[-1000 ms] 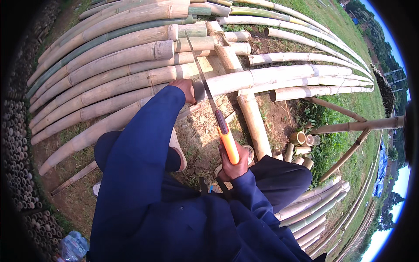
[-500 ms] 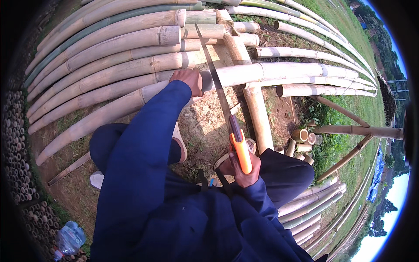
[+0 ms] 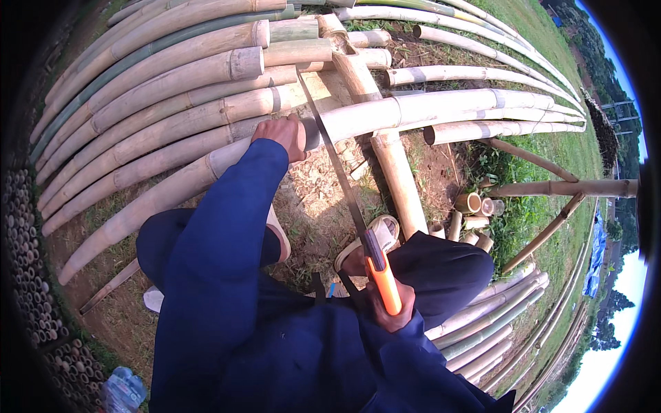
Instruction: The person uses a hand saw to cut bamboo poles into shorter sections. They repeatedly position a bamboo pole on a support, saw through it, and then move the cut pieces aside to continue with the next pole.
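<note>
A pale bamboo pole (image 3: 441, 105) runs across in front of me, from the lower left to the far right. My left hand (image 3: 279, 138) is wrapped over it, just left of a dark grey band. In my right hand (image 3: 396, 310), near my right knee, is the orange grip of a hand saw (image 3: 383, 282). The long, thin saw blade (image 3: 339, 160) crosses the pole beside the dark band, close to my left fingers. Its tip points away from me, beyond the pole. How deep the teeth sit in the bamboo cannot be made out.
A thick bamboo crosspiece (image 3: 399, 182) lies beneath the pole. More bamboo poles (image 3: 165, 113) lie at the left. Short cut pieces (image 3: 468, 203) sit at the right, near a propped bamboo frame (image 3: 564, 188). Stacked bamboo ends (image 3: 24, 255) and a plastic bottle (image 3: 124, 391) are far left.
My right hand has drawn the saw back toward my body, so less of the blade reaches past the pole. My left hand keeps its grip on the pole. The whole view has shifted slightly.
</note>
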{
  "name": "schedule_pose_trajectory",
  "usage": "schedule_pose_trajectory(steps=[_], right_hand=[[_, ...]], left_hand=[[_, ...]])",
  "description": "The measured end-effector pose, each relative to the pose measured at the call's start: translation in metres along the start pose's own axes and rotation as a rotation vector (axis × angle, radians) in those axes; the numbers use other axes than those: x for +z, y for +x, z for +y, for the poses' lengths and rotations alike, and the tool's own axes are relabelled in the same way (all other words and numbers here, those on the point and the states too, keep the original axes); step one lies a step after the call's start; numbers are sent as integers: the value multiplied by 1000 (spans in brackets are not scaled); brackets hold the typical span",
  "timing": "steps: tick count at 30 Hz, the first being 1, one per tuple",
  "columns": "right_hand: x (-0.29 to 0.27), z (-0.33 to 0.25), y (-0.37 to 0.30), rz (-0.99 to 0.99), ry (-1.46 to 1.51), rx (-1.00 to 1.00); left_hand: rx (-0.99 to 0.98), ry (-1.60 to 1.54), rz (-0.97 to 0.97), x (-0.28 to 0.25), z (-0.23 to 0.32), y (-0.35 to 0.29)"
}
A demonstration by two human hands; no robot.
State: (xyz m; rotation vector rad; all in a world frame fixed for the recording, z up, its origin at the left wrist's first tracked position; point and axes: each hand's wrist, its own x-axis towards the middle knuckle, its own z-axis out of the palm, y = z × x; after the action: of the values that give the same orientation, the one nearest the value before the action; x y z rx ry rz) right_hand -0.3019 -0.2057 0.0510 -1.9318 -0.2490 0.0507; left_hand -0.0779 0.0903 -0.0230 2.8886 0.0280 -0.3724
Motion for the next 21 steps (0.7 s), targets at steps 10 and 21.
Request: schedule_pose_trajectory(steps=[10, 21], right_hand=[[11, 8, 32, -78, -44, 85], [17, 10, 37, -72, -14, 175]], left_hand=[[-5, 5, -92, -11, -1, 7], [-26, -53, -19, -6, -8, 12]])
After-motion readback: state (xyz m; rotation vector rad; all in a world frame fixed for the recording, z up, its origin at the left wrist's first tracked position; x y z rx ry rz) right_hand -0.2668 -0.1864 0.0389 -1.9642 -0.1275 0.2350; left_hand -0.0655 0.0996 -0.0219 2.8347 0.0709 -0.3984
